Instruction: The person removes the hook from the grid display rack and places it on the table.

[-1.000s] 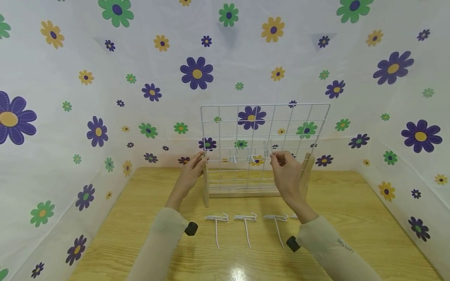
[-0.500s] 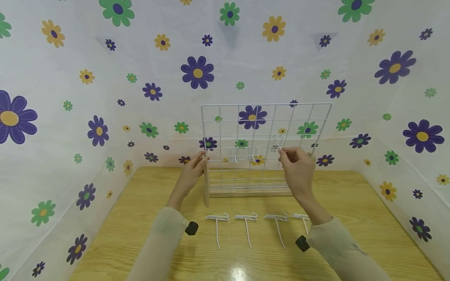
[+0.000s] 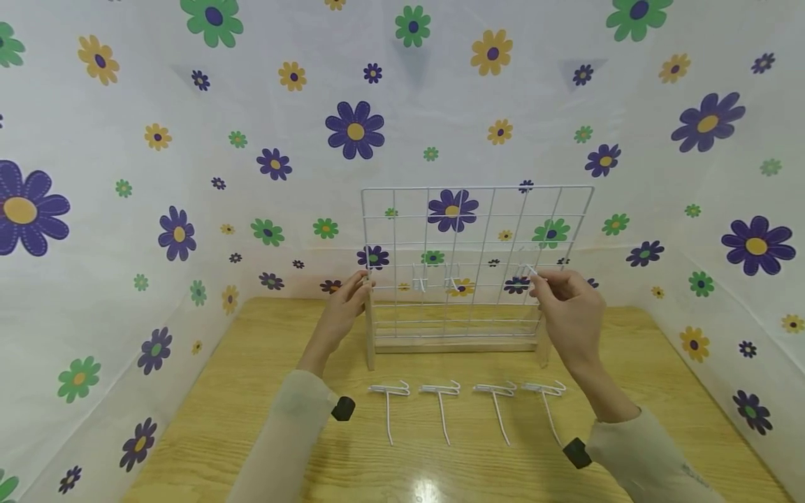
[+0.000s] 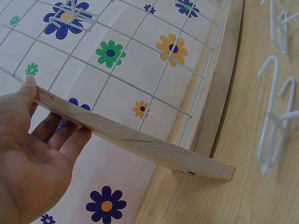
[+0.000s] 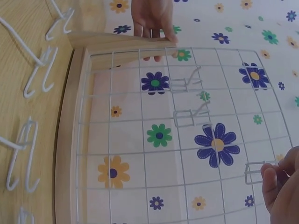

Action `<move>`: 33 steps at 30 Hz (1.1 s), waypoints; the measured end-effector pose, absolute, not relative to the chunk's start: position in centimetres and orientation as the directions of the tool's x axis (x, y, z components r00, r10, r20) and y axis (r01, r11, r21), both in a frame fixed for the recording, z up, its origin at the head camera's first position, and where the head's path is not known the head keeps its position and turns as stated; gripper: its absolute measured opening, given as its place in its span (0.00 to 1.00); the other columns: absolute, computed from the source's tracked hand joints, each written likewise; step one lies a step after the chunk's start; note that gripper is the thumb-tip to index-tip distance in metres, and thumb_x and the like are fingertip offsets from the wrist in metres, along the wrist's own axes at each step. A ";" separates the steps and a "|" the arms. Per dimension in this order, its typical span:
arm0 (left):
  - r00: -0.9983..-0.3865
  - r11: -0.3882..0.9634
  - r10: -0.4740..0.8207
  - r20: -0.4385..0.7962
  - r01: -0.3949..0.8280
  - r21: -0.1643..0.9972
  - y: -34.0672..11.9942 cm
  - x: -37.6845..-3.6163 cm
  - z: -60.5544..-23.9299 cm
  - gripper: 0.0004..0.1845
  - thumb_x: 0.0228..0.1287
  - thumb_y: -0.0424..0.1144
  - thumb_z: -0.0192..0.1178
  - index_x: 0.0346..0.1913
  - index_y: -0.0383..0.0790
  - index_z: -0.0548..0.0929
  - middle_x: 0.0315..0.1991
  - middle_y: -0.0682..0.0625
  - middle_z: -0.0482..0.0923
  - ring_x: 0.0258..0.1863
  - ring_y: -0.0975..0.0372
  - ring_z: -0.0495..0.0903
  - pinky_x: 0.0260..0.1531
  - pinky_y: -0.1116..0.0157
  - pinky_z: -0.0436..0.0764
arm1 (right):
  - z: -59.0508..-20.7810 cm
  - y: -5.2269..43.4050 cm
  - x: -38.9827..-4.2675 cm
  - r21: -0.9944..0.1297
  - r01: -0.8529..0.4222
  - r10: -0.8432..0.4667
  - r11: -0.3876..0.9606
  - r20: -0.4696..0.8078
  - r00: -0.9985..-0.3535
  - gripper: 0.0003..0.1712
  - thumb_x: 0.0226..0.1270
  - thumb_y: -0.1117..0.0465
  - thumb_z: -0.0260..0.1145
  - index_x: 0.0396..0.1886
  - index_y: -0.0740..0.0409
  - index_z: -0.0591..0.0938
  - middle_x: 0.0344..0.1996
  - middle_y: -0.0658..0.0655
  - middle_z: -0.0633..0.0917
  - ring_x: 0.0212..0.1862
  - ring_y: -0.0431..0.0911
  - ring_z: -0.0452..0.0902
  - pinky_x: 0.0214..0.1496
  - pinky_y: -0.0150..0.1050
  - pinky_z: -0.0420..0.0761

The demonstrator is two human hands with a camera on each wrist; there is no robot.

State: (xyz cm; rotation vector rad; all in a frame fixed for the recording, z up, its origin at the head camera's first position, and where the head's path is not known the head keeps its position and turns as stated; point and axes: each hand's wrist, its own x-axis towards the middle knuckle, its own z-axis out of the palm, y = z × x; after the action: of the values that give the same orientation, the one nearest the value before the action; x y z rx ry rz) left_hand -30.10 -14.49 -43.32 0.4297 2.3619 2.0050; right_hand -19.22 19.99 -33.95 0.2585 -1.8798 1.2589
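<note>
The left hand (image 3: 342, 311) held the left wooden upright (image 4: 126, 140) of the wire grid panel (image 3: 476, 230), thumb along the front edge and fingers curled lightly behind the post. The right hand (image 3: 569, 311) was raised at the right side of the panel, fingertips (image 5: 270, 179) pinched on a small white wire hook (image 3: 528, 269), which sat against the grid in the row where two other hooks (image 3: 435, 283) already hung. In the right wrist view the pinched hook's rectangular bracket lay flat on the wires with its prong sticking out toward the person.

No brand, label or writing could be read anywhere.

The panel stood upright in its wooden base (image 3: 453, 344) near the back of the wooden table (image 3: 660, 391), its face turned toward the person and its long side running left to right. Four spare hooks (image 3: 468, 409) lay in a row on the table in front of it, each with its long shaft pointing toward the person and its crossbar toward the panel. Flowered sheeting (image 3: 189, 175) walled the scene.
</note>
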 end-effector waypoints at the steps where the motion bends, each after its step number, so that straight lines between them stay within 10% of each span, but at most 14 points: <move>1: -0.962 0.139 0.217 0.166 0.199 0.970 -14.5 -30.1 -43.3 0.29 0.84 0.47 0.48 0.81 0.44 0.61 0.75 0.39 0.67 0.75 0.47 0.66 0.70 0.52 0.72 | -34.3 20.5 -19.3 -0.676 -0.569 0.273 0.469 0.724 -0.634 0.03 0.66 0.80 0.67 0.38 0.79 0.83 0.27 0.56 0.86 0.27 0.25 0.79 0.26 0.17 0.77; 13: -0.960 0.134 0.222 0.171 0.204 0.970 -14.4 -30.3 -43.3 0.30 0.84 0.48 0.49 0.81 0.44 0.61 0.75 0.42 0.68 0.75 0.48 0.66 0.70 0.52 0.72 | -36.9 24.7 -18.4 -0.747 -0.477 0.332 0.463 0.645 -0.688 0.04 0.68 0.74 0.69 0.39 0.73 0.86 0.26 0.41 0.86 0.24 0.31 0.80 0.25 0.20 0.79; 33: -0.961 0.124 0.228 0.157 0.188 0.974 -14.3 -29.1 -42.2 0.28 0.85 0.43 0.46 0.81 0.40 0.60 0.75 0.37 0.66 0.75 0.44 0.64 0.71 0.50 0.70 | -40.0 26.7 -13.9 -0.814 -0.371 0.382 0.446 0.548 -0.744 0.03 0.67 0.76 0.70 0.39 0.73 0.86 0.25 0.44 0.88 0.24 0.34 0.83 0.25 0.23 0.82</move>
State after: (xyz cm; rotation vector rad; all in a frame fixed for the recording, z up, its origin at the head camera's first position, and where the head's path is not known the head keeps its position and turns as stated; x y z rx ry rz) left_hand -29.14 -14.26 -42.21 0.4321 2.3317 2.0138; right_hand -13.93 26.70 -39.99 -0.0092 -1.9908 1.3577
